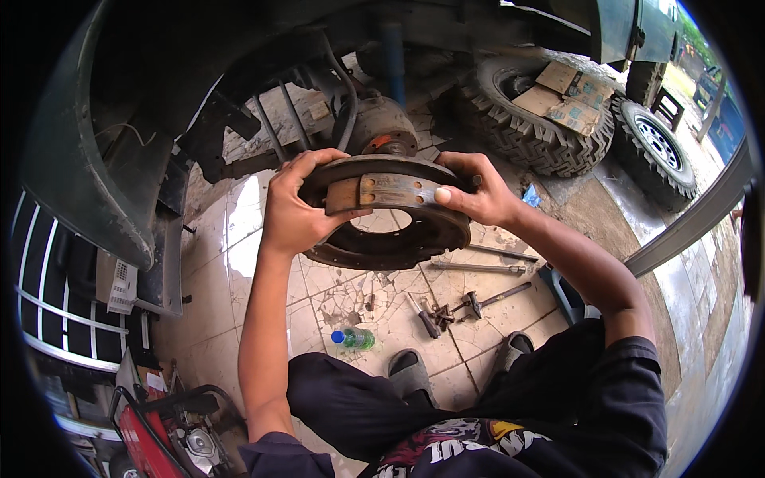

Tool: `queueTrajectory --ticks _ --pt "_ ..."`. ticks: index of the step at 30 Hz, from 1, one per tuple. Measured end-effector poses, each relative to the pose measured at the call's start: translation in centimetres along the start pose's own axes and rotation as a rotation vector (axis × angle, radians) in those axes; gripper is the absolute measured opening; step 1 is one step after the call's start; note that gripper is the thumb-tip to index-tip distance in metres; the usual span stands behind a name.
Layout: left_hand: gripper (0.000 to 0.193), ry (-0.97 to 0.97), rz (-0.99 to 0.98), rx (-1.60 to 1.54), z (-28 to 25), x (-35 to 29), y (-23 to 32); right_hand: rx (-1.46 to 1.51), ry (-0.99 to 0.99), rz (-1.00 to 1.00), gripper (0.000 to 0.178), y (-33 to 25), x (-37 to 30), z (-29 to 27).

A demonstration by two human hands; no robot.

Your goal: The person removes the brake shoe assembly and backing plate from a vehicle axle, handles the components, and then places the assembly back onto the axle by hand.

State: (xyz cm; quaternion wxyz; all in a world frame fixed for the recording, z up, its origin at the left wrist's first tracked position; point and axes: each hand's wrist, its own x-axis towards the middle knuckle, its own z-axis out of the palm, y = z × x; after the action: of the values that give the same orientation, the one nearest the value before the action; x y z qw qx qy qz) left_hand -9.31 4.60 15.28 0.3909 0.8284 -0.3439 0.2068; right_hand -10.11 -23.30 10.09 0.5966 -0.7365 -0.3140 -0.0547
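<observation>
left grip [293,209], right grip [488,196] on brake assembly [389,190]

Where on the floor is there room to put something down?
Bare tile shows between the left forearm and the red machine, with a smaller patch between the sandals. It's crowded right of the green bottle: screwdriver, small metal parts, a hammer-like tool and rods.

A grimy round brake assembly [434,227] with a drilled, curved brown lining [388,190] is held tilted between both hands [293,207] [488,195].
</observation>
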Motion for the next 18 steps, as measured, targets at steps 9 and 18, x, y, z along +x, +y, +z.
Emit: queueTrajectory --ticks 9,18 --pt "0.063 -0.028 -0.138 -0.085 -1.4 -0.1 -0.7 0.031 0.156 0.234 0.047 -2.2 2.8 2.9" --pt "0.113 0.686 -1.149 -0.988 -1.8 -8.1 -6.6 0.321 0.277 0.282 0.046 -1.4 3.4 2.8"
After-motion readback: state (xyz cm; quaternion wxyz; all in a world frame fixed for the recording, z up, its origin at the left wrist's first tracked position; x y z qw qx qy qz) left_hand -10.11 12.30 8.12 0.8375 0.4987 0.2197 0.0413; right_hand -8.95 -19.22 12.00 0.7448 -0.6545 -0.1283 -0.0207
